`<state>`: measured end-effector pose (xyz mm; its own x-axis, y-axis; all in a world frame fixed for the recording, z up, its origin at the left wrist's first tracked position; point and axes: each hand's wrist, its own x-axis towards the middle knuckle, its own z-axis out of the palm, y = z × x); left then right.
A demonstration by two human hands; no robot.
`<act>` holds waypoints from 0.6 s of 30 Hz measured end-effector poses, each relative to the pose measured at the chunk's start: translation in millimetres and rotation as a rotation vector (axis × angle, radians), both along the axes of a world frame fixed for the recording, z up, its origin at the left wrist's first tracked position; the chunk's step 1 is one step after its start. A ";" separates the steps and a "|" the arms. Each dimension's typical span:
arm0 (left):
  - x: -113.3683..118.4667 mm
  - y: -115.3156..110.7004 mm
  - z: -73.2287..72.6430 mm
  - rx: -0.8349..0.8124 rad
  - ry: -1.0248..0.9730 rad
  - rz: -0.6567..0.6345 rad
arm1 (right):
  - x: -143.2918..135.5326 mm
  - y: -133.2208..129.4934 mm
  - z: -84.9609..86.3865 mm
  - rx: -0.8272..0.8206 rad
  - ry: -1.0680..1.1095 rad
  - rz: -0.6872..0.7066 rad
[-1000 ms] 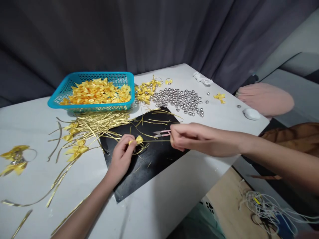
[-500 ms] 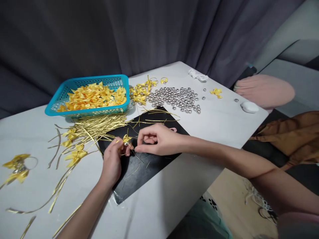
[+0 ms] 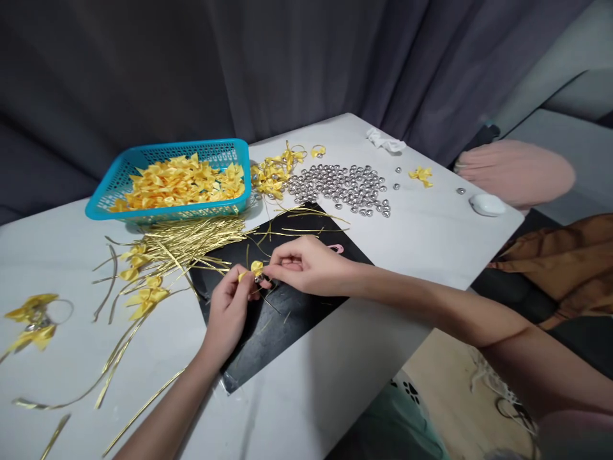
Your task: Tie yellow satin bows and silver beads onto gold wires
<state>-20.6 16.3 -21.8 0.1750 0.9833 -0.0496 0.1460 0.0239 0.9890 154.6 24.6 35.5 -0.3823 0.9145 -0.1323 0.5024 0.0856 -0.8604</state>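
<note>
Over the black mat [image 3: 268, 332], my left hand [image 3: 232, 303] is closed round a small yellow ribbon bow [image 3: 257, 267] with a silver bead at its middle. My right hand [image 3: 304, 265] meets it from the right, thumb and forefinger pinched at the bow's edge. Thin gold strands stick out near the fingertips, and the exact grip there is too small to make out. Behind my left hand lies a pile of gold twist ties [image 3: 191, 239]. Many silver heart-shaped beads [image 3: 340, 185] are spread beyond my right hand.
A blue basket [image 3: 167, 214] of yellow bows stands at the back left. Beaded bows [image 3: 271, 176] lie beside it. More bows [image 3: 148, 297] and loose gold strips lie at the left. A pink clip [image 3: 336, 248] rests on the mat. A white oval object [image 3: 487, 204] sits near the right corner.
Both hands have come together: the left moved right with the bow, and the right hand's fingertips now reach its edge. The bow has turned, and the view has shifted slightly.
</note>
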 end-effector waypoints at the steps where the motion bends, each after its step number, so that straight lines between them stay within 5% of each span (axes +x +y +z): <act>1: 0.4 -0.7 0.8 0.003 0.010 -0.009 | 2.6 0.0 2.7 0.000 -0.030 0.016; 8: 1.4 -2.7 -0.2 0.007 0.058 -0.015 | 20.3 4.0 13.1 0.106 -0.195 0.269; 15: 1.0 -0.4 -1.8 0.016 0.079 0.008 | 51.8 -0.4 27.3 0.668 -0.351 0.194; 18: 1.3 -0.9 -0.9 0.016 0.089 -0.012 | 57.1 -4.0 31.1 0.750 -0.598 0.268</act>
